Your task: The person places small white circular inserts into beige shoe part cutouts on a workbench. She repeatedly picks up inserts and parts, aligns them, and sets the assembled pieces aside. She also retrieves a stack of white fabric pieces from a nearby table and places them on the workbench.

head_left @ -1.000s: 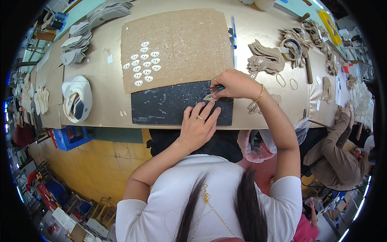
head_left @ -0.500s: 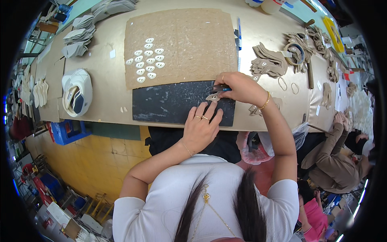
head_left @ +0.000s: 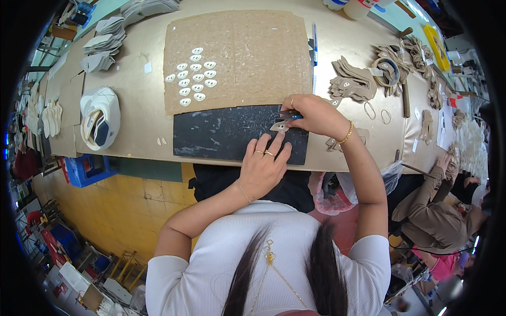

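Observation:
A small cream piece with dark holes lies on the black cutting board, near its right end. My left hand rests flat on the board with fingers spread, and its fingertips touch the piece's near edge. From the right, my right hand closes around small dark snips with a blue part. Their dark blades lie just above the piece, pointing left. My right fingers also reach the piece's right end, partly covering it.
Beyond the board lies a brown sheet bearing several cream pieces in rows. Beige stacked parts and a tape roll sit to the right. A white shoe stands left. A blue-handled cutter lies at the sheet's right edge.
Both hands, the snips and the cream piece keep nearly the same place. The view has shifted very slightly, and a person at the far right has moved a little.

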{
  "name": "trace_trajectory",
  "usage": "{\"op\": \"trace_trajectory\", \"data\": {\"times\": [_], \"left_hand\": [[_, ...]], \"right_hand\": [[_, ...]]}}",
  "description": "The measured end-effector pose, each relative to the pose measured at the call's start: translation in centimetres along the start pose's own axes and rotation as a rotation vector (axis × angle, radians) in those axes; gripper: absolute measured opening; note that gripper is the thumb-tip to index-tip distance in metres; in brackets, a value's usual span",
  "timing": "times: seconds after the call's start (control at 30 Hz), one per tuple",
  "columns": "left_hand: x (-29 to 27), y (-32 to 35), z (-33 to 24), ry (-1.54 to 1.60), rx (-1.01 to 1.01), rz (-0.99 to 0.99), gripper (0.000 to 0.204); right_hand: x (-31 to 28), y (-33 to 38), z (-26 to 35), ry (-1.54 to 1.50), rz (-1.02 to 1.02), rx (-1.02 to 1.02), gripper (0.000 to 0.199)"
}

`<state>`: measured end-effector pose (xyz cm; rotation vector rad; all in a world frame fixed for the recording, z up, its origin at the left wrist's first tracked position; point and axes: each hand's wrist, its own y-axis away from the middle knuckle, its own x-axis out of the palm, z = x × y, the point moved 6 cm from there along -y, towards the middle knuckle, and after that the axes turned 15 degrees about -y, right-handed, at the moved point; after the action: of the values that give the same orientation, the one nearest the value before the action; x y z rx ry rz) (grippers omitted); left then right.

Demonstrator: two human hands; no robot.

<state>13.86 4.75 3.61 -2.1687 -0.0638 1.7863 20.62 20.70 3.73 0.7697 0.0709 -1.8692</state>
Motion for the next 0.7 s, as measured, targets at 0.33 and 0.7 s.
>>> {"op": "trace_trajectory", "data": {"times": [0.33, 0.7], "left_hand": [[-0.1, -0.1, -0.2, 0.073, 0.031, 0.005, 0.045], [-0.4, -0.3, 0.5, 0.072, 0.067, -0.001, 0.039]], "right_hand": [[0.2, 1.9, 2.4, 0.143, -0.245, -0.042, 0.028], [4.2, 7.9, 0.8, 0.038, -0.465, -0.142, 0.055]]}}
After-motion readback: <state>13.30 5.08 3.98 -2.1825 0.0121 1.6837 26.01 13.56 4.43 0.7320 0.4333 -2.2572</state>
